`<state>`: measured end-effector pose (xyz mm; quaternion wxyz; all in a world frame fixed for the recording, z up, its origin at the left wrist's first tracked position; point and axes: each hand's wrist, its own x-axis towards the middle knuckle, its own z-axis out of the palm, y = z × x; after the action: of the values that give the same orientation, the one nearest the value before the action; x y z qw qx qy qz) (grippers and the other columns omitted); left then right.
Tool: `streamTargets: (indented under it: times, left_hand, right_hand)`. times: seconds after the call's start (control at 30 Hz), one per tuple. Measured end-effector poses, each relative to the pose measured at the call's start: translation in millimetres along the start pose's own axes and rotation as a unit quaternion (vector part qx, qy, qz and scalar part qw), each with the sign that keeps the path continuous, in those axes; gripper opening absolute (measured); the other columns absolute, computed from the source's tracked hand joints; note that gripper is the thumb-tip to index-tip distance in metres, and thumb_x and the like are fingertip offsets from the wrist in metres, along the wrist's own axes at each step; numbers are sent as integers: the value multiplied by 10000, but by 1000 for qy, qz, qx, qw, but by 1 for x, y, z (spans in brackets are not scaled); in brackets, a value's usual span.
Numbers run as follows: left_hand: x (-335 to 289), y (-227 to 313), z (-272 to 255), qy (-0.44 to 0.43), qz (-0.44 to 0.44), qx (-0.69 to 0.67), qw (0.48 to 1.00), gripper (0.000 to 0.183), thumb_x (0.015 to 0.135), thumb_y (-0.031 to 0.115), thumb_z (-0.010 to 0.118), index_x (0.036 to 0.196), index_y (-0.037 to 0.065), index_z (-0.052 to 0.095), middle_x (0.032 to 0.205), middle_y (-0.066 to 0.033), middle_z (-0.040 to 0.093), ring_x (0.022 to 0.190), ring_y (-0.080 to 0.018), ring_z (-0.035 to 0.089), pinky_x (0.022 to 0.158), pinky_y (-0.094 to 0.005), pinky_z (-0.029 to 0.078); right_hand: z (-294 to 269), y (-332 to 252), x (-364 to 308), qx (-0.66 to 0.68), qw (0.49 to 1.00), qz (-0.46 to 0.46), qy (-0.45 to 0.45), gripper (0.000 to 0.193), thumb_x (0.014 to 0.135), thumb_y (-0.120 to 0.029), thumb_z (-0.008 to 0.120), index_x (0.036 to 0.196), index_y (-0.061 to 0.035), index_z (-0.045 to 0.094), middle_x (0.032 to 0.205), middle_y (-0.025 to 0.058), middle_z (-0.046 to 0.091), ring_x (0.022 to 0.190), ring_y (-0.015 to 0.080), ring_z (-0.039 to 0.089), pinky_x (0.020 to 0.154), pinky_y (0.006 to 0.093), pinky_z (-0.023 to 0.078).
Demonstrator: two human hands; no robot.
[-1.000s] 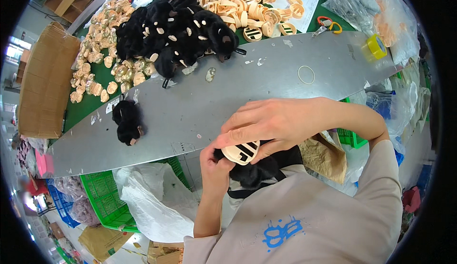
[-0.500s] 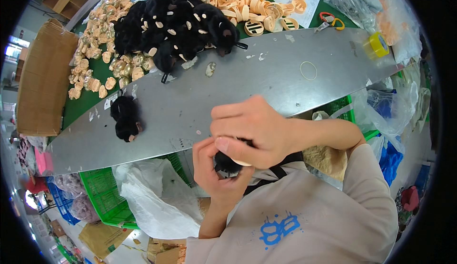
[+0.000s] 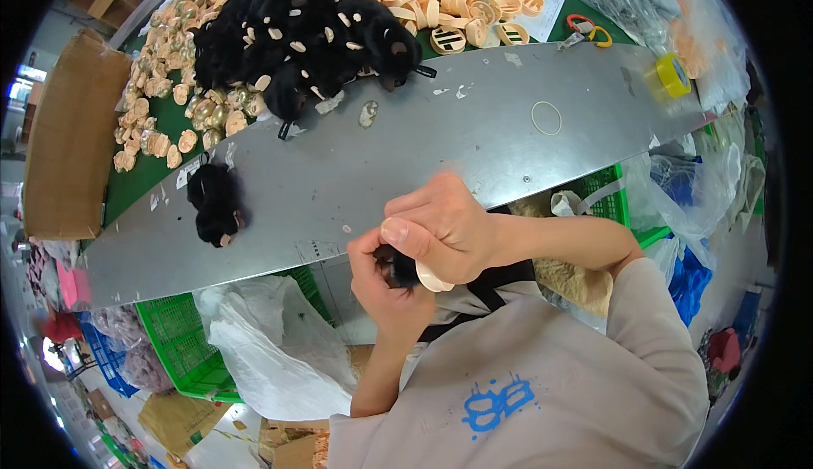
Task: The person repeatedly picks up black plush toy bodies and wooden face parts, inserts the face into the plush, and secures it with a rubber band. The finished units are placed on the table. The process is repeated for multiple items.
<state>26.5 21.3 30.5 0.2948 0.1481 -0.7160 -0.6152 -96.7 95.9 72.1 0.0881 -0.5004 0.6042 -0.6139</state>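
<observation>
Beside the table point(image 3: 440, 139), your left fingers point(image 3: 364, 259) clamp black plush point(image 3: 404, 269), your right fingers point(image 3: 408, 237) a beige part point(image 3: 433, 280).

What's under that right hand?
Under the right hand, a beige piece pokes partly out, with black plush showing beside it in the left hand. The hands cover the rest, so whether the two are joined can't be seen.
</observation>
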Motion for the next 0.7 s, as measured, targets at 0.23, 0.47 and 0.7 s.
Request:
streamTargets:
  times: [0.23,0.47,0.7]
  left_hand:
    - [30,3,4,96,-105,-68,988,370,745,0,745,1043,31,527,872,3,579,774,-81,550,710,-204,448]
    - [25,-13,-22,-8,-255,-379,889,199,964,83,580,1148,10,597,1009,-35,654,871,-95,610,729,-249,495]
    - [22,-14,-13,-9,-59,-184,981,181,967,182,628,951,6,589,921,-4,581,764,-63,506,636,-212,404]
  right_hand:
    - [-3,7,-3,5,993,108,46,349,965,-251,526,688,-42,492,563,41,417,482,173,382,464,306,311]
    - [-6,5,-23,-54,987,149,16,373,809,-297,777,746,-46,509,669,50,426,587,173,418,527,313,353]
    - [-6,15,-27,-180,975,-5,132,363,745,-211,780,661,-58,462,630,64,411,530,233,388,501,339,318]
